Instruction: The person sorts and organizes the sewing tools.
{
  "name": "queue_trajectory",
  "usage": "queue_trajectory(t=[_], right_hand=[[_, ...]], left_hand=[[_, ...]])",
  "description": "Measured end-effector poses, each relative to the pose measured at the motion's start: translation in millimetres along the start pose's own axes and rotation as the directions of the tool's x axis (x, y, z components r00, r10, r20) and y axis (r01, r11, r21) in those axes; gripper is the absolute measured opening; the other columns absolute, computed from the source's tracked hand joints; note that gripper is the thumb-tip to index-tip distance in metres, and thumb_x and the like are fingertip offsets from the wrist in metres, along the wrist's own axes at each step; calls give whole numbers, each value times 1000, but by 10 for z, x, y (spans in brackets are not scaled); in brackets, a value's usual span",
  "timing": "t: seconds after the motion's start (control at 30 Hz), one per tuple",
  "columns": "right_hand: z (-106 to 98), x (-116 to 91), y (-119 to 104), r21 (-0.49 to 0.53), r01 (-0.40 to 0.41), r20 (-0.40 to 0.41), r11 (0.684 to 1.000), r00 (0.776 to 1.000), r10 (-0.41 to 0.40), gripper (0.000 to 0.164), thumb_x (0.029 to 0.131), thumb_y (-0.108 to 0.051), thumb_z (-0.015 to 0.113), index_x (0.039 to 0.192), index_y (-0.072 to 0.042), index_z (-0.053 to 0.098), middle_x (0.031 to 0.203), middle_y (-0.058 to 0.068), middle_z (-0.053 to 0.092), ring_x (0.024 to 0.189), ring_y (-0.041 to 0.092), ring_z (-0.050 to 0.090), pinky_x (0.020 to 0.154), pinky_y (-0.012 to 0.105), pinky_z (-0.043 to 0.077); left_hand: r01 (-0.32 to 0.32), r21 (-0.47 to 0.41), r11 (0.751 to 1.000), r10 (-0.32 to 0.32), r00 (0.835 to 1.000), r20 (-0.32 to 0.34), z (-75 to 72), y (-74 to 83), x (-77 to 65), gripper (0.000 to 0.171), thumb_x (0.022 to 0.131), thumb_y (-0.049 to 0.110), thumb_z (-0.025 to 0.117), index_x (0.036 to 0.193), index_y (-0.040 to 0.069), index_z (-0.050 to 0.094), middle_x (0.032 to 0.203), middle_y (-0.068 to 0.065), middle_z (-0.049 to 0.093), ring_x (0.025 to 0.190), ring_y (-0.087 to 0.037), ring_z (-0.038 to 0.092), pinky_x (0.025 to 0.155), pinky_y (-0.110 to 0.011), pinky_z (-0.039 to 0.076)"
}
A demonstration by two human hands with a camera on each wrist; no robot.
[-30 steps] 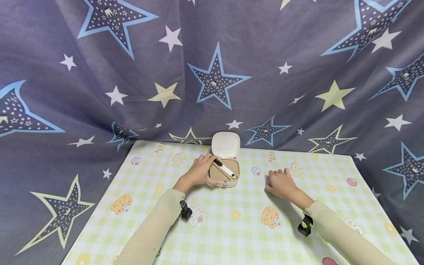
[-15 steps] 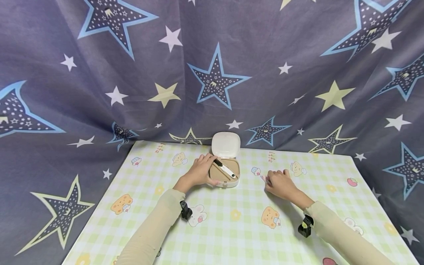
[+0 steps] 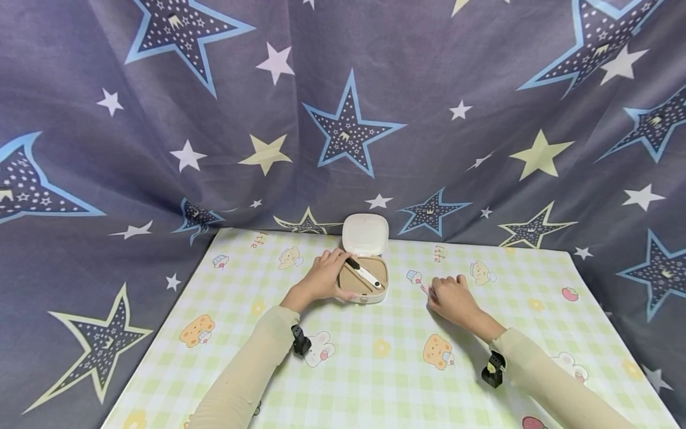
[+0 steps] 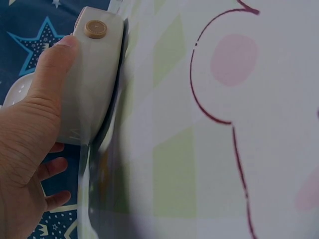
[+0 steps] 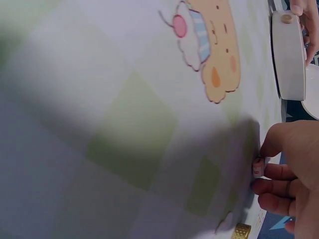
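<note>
A small white case (image 3: 370,300) stands with its lid (image 3: 365,234) raised at the back of the table. Across its tan inside lies a slim white tool (image 3: 368,276) with a black end. My left hand (image 3: 320,279) grips the case's left side, thumb at the front near the round tan button (image 4: 95,29). To the right, my right hand (image 3: 454,300) is low over the cloth, its thumb and fingers pinching a small pale pink piece (image 5: 257,168); most of it is hidden by the fingers. Beside that hand sits a gold dimpled band (image 5: 242,231), like a thimble.
A checked cloth (image 3: 343,369) with cartoon prints covers the table. Behind it hangs a dark curtain (image 3: 429,161) with stars, close at the case's raised lid. Both wrists carry black camera mounts (image 3: 301,340).
The pink piece has come into view at the right hand's fingertips, on their left side. The left hand and the case have stayed in place.
</note>
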State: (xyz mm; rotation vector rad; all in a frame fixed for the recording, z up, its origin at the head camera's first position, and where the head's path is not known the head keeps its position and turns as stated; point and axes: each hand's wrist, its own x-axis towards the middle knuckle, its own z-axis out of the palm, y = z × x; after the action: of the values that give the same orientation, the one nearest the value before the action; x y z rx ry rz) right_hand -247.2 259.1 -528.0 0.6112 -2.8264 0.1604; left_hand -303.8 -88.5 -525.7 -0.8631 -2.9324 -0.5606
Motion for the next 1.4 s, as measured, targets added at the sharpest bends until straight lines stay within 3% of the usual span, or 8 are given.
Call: queue_trajectory(t=[0.3,0.57,0.67,0.93,1.2,1.4], right_hand=[[65,-32,23,-77,90,-102,993,990,-98,24,86,-12,71,74,-12,51,62,0,49,61,20,43,74,41,31],[94,-26,63,-194,227,-231,954,935,-269,29,83,-10,77,77,-8,49,65,3,49,63,19,35,71,37,27],[88,-14,63,-224,250,-237,942,923,-302,26,86,-11,75,80,-7,51,70,5,50,66,20,36,71,37,29],[90,39,90,-259,279,-183,925,926,-330,16,93,-13,68,91,-3,55,81,10,55,79,28,50,77,40,40],[0,142,43,-255,328,-234,909,891,-388,16,91,-10,68,95,-2,54,86,13,55,82,31,51,79,43,41],[-138,284,-79,-248,303,-223,920,907,-359,15,96,-13,65,97,-2,54,87,12,53,84,30,48,82,42,39]], left_hand=[[5,-4,1000,-5,1000,4,-7,8,3,109,69,61,87,155,14,40,140,-9,51,121,-29,47,102,-51,42],[-2,4,1000,2,1000,3,2,-5,1,110,69,62,87,156,13,39,140,-10,51,122,-29,47,102,-51,43],[-7,3,1000,7,1000,0,9,-13,5,110,69,62,87,156,13,39,140,-10,51,121,-30,47,101,-51,43],[-12,13,1000,12,1000,-1,23,-25,17,111,70,62,86,156,11,38,140,-10,51,121,-30,47,101,-50,43],[-13,13,1000,13,1000,-3,9,-13,2,111,70,62,86,156,11,38,140,-10,51,123,-31,48,102,-53,43],[-4,8,1000,4,1000,3,7,-8,-6,110,70,61,86,156,12,38,142,-10,50,123,-31,47,102,-52,43]])
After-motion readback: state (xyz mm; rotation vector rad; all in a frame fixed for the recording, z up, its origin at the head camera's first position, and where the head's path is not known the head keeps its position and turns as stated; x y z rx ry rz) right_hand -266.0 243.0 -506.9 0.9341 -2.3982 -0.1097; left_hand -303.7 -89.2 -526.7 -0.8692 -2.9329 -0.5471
